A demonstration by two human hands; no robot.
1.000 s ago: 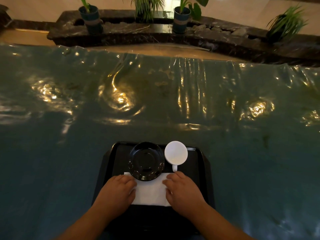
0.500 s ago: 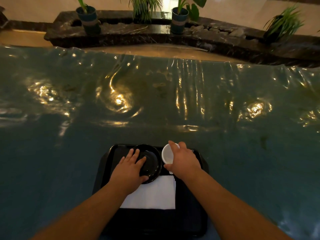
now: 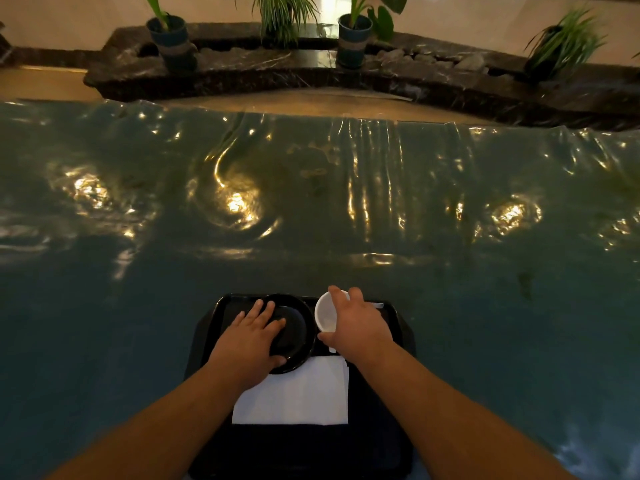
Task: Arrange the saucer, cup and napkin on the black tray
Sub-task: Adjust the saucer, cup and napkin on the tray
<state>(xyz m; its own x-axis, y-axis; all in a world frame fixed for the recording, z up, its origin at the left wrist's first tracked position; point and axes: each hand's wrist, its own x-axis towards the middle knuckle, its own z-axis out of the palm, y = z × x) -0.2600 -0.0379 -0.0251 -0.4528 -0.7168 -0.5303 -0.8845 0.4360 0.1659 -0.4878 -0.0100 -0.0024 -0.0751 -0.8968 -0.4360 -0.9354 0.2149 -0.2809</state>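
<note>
A black tray (image 3: 398, 344) lies at the near edge of the table. A white napkin (image 3: 298, 393) is spread flat in its middle. At the tray's far side sits a black saucer (image 3: 296, 327), and my left hand (image 3: 247, 344) grips its left rim, thumb at the near edge. Just right of the saucer is a white cup (image 3: 326, 312), tipped toward the left so its inside shows. My right hand (image 3: 358, 327) wraps around it from the right; the cup's handle is mostly hidden under my hand.
The table is covered with a wrinkled, shiny teal plastic sheet (image 3: 311, 209). Beyond its far edge runs a dark stone ledge (image 3: 311, 64) with several potted plants (image 3: 173, 36).
Both hands left the napkin and moved forward: the left onto the saucer, the right around the cup, which is now tipped leftward.
</note>
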